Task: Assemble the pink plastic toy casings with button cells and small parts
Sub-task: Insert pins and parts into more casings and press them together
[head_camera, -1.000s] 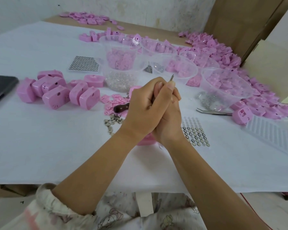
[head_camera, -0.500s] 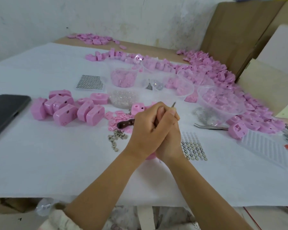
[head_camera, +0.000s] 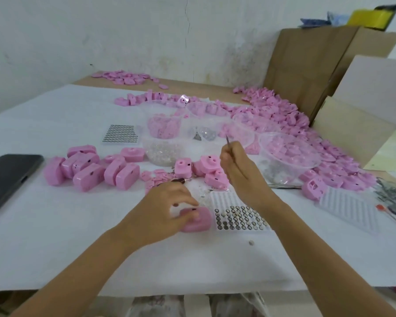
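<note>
White sheet (head_camera: 55, 248) covering table (head_camera: 192, 84). Black phone (head_camera: 7, 179) lying at left edge, pink casings (head_camera: 89, 170) clustering beside it. Button-cell tray (head_camera: 238, 217) sitting near front, loose cell (head_camera: 251, 242) lying just before it. Clear bowls (head_camera: 288, 152) standing mid-table. Pink parts (head_camera: 284, 113) heaping along right.

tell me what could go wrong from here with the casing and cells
The left hand grips the pink casing right beside the button cell tray; a slip could scatter the cells.
A loose cell lies on the white sheet in front of the tray and might get swept off.
The right hand holds a thin metal tool point up near the clear bowl; it could snag the rim.
</note>
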The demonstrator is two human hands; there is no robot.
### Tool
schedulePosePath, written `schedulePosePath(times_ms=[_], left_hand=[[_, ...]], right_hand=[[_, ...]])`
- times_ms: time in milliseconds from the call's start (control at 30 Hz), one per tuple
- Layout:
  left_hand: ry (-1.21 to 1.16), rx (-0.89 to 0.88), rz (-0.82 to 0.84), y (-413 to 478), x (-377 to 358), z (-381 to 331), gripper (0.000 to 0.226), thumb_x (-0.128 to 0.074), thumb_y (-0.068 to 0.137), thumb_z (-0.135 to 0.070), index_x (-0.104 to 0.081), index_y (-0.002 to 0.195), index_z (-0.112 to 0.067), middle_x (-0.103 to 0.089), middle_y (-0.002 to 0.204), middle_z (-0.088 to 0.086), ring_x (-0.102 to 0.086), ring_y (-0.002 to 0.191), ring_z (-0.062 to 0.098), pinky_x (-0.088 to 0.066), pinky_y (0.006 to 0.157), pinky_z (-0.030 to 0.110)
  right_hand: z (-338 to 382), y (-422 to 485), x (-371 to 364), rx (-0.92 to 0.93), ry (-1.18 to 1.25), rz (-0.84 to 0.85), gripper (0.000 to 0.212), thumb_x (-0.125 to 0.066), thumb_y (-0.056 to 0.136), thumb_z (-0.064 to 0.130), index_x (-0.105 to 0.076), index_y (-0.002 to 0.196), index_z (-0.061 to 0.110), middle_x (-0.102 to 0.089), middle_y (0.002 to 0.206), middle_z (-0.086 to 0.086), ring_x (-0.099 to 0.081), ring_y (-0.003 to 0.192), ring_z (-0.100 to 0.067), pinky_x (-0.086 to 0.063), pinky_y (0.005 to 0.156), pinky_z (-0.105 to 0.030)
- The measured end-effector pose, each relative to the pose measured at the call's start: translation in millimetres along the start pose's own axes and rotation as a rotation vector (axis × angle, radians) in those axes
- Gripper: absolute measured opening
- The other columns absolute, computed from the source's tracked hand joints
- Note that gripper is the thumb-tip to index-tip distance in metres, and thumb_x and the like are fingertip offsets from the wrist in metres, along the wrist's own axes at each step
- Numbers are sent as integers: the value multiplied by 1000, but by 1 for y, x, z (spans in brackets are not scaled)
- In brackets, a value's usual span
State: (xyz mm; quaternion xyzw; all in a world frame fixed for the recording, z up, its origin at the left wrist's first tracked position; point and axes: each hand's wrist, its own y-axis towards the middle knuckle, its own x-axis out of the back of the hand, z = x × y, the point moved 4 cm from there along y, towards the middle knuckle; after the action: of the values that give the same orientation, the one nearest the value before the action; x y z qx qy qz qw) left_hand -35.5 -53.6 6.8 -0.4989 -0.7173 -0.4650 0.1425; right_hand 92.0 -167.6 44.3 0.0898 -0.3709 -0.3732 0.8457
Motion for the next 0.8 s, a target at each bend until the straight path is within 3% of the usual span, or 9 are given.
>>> schedulePosePath(times_ms=[100, 233, 367, 467, 667, 800], left_hand=[[87, -102, 67, -6, -2, -2, 17, -71, 74, -26, -77, 87, -15, -69, 82, -4, -56, 79, 3, -45, 75, 20], [196, -217, 61, -8, -7, -14, 13, -73, 71, -20, -77, 79, -12, -72, 76, -3, -63, 72, 6, -48, 71, 20], [167, -214, 16, -7, -10, -16, 10, -73, 70, -17, -76, 74, -8, -71, 72, -1, -62, 68, 8, -46, 75, 18], [143, -191, 9, -8, -12, -14, 11, -72, 73, -18, -75, 74, -8, -71, 73, -1, -59, 72, 7, -48, 70, 23], [100, -152, 83, -8, -11, -13, 33, -54, 84, -33, -69, 70, -7, -67, 70, -1, -59, 67, 13, -47, 67, 28], [51, -66, 113, -11, -13, -10, 27, -69, 76, -40, -64, 81, -14, -65, 90, -4, -56, 83, 9, -46, 77, 26]], right_hand=[[-17, -7, -1, 38, -291, 116, 14, -30, 102, 19, -41, 92, 16, -42, 73, 7, -44, 65, 2, -35, 61, -13], [-35, -12, -7, 9, -550, 253, 27, -31, 102, 19, -54, 106, 5, -43, 92, -4, -51, 79, -23, -38, 72, -27], [-37, -12, -9, 47, -581, 265, 30, -38, 100, 15, -56, 123, 7, -42, 95, -4, -44, 79, -17, -30, 69, -18], [-35, -12, -9, 118, -633, 282, 30, -43, 99, 15, -58, 125, 9, -40, 91, -2, -39, 77, -14, -25, 66, -17], [-36, -23, -9, 171, -779, 345, 36, -41, 100, 16, -52, 133, 23, -52, 100, -6, -49, 90, -20, -33, 70, -25], [-34, -26, -2, 171, -730, 299, 37, -45, 98, 18, -49, 134, 27, -52, 103, 0, -49, 95, -17, -32, 73, -21]])
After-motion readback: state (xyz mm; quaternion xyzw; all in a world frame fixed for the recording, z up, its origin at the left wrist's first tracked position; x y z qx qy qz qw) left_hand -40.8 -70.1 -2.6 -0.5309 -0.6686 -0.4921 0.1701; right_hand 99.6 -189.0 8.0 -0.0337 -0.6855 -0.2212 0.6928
